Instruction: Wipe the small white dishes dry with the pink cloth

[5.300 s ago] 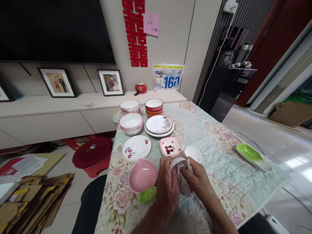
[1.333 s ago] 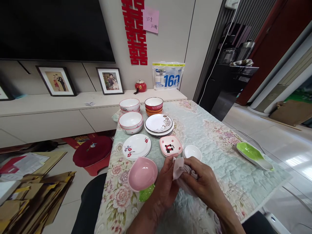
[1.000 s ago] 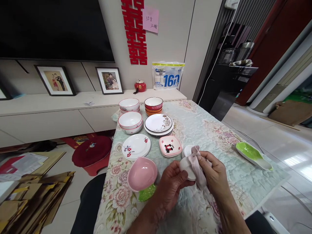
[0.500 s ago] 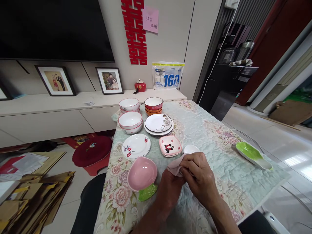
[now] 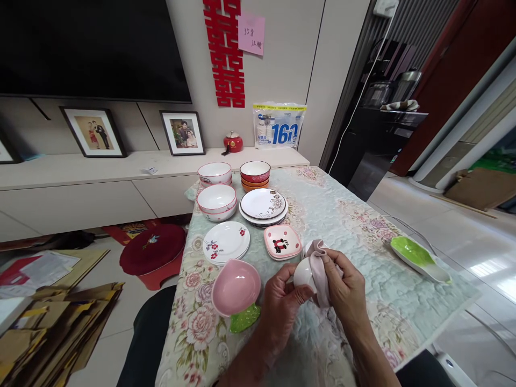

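Left fingers pinching bowl, right fingers clutching cloth

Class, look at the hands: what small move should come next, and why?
Probably turn the held bowl slightly with the left hand, the right hand pressing the cloth to it: the cloth covers only part of the bowl, and the side by the left hand is bare.

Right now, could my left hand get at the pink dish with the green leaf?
Probably yes: the pink dish sits close beside your left hand with nothing standing between, though that hand is holding a white dish.
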Tool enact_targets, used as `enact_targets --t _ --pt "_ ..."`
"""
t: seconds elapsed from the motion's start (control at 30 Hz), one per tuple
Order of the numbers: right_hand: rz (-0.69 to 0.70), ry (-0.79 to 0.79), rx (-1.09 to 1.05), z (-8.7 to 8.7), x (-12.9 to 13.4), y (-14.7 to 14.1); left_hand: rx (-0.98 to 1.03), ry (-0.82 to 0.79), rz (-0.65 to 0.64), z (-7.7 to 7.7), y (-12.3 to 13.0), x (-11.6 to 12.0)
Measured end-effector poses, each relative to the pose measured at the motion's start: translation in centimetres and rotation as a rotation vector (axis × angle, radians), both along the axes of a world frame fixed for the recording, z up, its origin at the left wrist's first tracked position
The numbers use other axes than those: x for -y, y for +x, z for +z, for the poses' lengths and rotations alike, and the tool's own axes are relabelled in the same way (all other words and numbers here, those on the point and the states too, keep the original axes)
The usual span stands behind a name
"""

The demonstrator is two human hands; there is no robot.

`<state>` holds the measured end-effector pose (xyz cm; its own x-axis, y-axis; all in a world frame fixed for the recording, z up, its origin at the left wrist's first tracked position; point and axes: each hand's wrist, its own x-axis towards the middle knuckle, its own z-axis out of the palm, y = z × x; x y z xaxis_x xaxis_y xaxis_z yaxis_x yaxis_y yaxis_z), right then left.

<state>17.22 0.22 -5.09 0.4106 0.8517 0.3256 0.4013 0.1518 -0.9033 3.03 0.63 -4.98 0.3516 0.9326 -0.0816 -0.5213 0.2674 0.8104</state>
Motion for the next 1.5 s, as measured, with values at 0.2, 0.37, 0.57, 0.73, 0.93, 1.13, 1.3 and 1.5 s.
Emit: enact_targets --t 0.2,0.37,0.57,0.73,0.93,1.13,1.3,1.5 --pt "0.060 0.208 0.266 0.2 0.0 -0.9 0.169 -0.145 0.094 0.4 0.3 -0.3" --pt "0.139 0.335 0.495 1.1 0.4 -1.5 0.237 -0.201 0.044 0.2 0.2 -0.5" --pt "0.166 0.280 0.382 0.9 0.2 -0.9 0.175 -0.081 0.028 0.2 0.3 -0.2" --pt "0.190 0.029 -0.134 0.7 0.3 -0.5 0.165 -0.031 0.025 0.0 0.4 0.1" --pt "0.225 -0.208 -0.815 1.2 0.6 0.0 0.186 -0.123 -0.073 0.4 0.0 -0.1" --pt "0.175 -0.194 -0.685 1.3 0.4 0.4 0.201 -0.157 -0.185 0.8 -0.7 -0.1" --pt "0.004 0.096 -0.016 0.7 0.3 0.1 0.217 -0.124 -0.098 0.5 -0.3 -0.1" --pt "0.166 0.260 0.288 0.4 0.3 -1.7 0.283 -0.151 0.055 0.8 -0.4 -0.8"
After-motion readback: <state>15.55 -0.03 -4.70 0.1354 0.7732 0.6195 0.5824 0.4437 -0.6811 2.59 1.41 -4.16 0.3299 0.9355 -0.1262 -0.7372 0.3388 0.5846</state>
